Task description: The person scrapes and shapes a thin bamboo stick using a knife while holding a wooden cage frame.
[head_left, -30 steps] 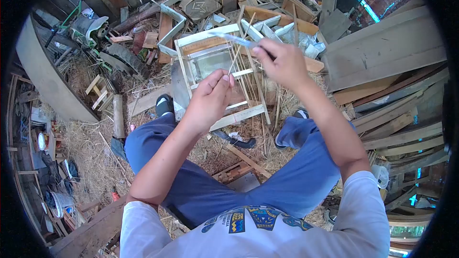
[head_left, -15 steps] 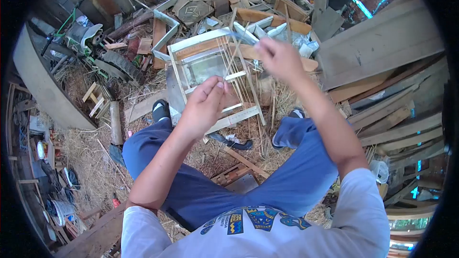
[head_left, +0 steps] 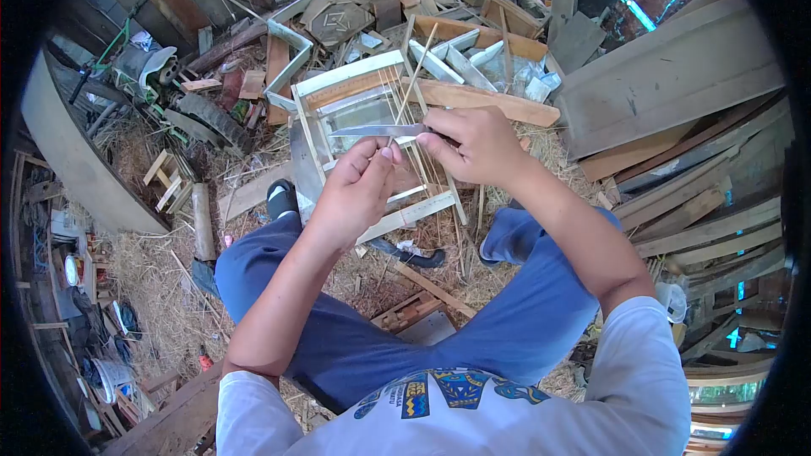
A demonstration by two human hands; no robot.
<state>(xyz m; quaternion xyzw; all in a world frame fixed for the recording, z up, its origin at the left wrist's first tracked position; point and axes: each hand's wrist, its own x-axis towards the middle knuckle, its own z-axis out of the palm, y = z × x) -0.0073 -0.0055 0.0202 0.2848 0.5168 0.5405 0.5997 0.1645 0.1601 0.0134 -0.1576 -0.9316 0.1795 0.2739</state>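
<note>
My right hand [head_left: 480, 145] is closed round the handle of a knife [head_left: 376, 130]. Its long pale blade points left, crossing just above my left fingertips. Thumb and fingers of my left hand [head_left: 359, 181] pinch a thin stick [head_left: 390, 143], of which only a short end shows by the blade. Below both hands stands a white-edged wooden frame [head_left: 351, 74] with a glass-like pane in it. Several thin wooden strips [head_left: 395, 93] lean across its right side, partly hidden by my right hand.
Scrap boards and a pale zigzag wooden piece [head_left: 290, 67] are heaped behind the frame. A large plank [head_left: 667, 76] leans at the right above stacked boards. At the left are a curved panel [head_left: 76, 152] and a wheeled machine [head_left: 156, 67]. Straw [head_left: 169, 287] covers the ground.
My right hand has come down and left from its raised, blurred position, bringing the knife blade over the left fingertips. My left hand stays nearly in place, still pinching.
</note>
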